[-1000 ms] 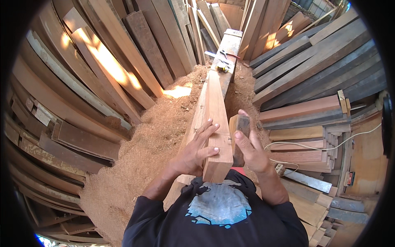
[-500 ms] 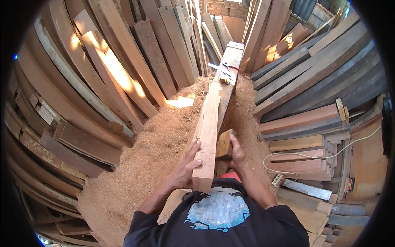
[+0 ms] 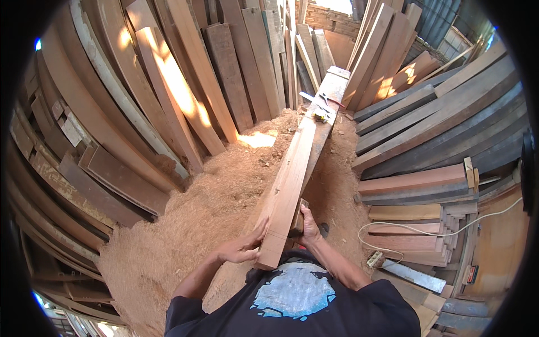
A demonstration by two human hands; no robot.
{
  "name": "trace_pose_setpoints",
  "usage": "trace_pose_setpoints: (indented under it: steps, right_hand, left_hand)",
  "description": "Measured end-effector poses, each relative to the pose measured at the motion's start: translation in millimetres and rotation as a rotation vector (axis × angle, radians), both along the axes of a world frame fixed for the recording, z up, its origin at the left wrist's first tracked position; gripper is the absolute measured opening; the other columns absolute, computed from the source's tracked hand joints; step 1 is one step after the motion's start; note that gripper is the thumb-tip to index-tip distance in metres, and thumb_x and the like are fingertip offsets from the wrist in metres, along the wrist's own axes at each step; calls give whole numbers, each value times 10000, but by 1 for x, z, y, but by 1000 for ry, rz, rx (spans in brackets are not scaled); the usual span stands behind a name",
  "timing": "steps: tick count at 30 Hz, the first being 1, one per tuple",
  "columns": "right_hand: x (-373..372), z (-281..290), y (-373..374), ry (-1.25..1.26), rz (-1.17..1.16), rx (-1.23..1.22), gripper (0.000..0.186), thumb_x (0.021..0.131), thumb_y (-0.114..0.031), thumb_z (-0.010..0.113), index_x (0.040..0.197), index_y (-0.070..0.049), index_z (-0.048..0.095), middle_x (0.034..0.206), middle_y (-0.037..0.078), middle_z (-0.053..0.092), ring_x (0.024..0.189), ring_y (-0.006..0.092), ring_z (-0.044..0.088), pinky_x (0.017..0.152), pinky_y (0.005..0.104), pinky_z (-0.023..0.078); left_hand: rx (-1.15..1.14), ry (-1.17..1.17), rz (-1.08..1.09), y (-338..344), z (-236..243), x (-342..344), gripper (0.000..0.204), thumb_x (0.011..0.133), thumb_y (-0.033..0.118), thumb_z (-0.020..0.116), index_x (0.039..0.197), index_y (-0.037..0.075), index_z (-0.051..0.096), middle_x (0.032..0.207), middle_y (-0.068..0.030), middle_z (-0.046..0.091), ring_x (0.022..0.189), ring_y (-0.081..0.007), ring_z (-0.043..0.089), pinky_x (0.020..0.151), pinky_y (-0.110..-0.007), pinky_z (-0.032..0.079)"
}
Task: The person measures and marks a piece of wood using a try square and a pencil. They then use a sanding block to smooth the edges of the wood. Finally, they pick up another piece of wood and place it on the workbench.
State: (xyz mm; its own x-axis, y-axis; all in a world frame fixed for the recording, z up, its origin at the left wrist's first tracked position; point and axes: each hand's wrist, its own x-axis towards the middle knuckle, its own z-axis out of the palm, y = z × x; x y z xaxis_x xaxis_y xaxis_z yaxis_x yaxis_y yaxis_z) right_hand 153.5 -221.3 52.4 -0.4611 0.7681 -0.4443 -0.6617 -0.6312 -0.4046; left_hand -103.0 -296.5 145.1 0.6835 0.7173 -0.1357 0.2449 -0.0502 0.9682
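Note:
A long reddish-brown timber beam point(image 3: 292, 174) lies lengthwise before me, its near end close to my shirt. Against the beam's left side, near that end, rests my left hand point(image 3: 244, 248), fingers stretched and thumb apart. My right hand point(image 3: 310, 229) is closed around a small brown wooden block point(image 3: 299, 218), held beside the beam's right side. Its exact kind is hard to make out, as the beam and fingers cover part of it. A thin line crosses the beam's top near my left hand.
Under the beam runs a narrow wooden bench point(image 3: 334, 78), with a yellow-and-black tape measure point(image 3: 320, 117) and a red slim tool point(image 3: 336, 103) on it. Wood shavings point(image 3: 185, 236) cover the floor. Planks point(image 3: 229, 73) lean at the left and back; a pale cable point(image 3: 415, 226) crosses stacked boards at right.
My left hand has slid off the beam's top to its left side. The right hand has brought the wooden block in close along the beam's right side. The view has shifted slightly.

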Motion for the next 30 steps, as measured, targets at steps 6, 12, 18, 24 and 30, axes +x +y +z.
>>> trace_pose_setpoints:
  steps: [6, 12, 18, 24, 30]
  right_hand:
    - [-17, -7, 0, -30, 71, -127, 549, 969, -491, 634, 1357, -107, 577, 1274, 105, 679, 1174, 273, 660, 1039, 489, 531]
    - [-13, -48, 14, -58, 165, -127, 483, 976, -460, 637, 1306, -111, 597, 1193, 100, 684, 1095, 270, 689, 963, 502, 565]
    - [45, -76, 45, -10, 144, -158, 565, 915, -532, 699, 1322, -166, 561, 1214, 174, 674, 1011, 371, 713, 912, 592, 571]
    - [122, -62, 100, 93, 176, -149, 579, 927, -447, 725, 1380, -140, 535, 1264, 136, 659, 1078, 328, 690, 909, 636, 564]
    - [166, -99, 192, -121, 232, -80, 515, 919, -299, 691, 1359, -79, 540, 1180, 144, 679, 973, 344, 721, 824, 636, 585]
  left_hand:
    - [77, 353, 225, 4, 3, 29, 1259, 749, 435, 829, 1620, -61, 68, 1641, -339, 224, 1544, -415, 262, 1263, -434, 244]
    - [-80, 433, 275, -7, -9, 21, 1108, 721, 243, 770, 1627, 27, 171, 1605, -323, 306, 1495, -453, 336, 1247, -442, 293]
    - [-34, 530, 343, -37, -84, 15, 1026, 713, 187, 739, 1621, 131, 265, 1581, -308, 357, 1469, -460, 370, 1226, -470, 335]
    - [-84, 486, 549, -21, -119, 25, 1019, 758, 238, 741, 1613, 40, 223, 1558, -322, 368, 1443, -461, 389, 1221, -503, 311]
    - [42, 846, 914, 82, -94, 96, 1062, 801, 376, 799, 1600, -3, 211, 1483, -326, 428, 1405, -482, 398, 1188, -549, 324]
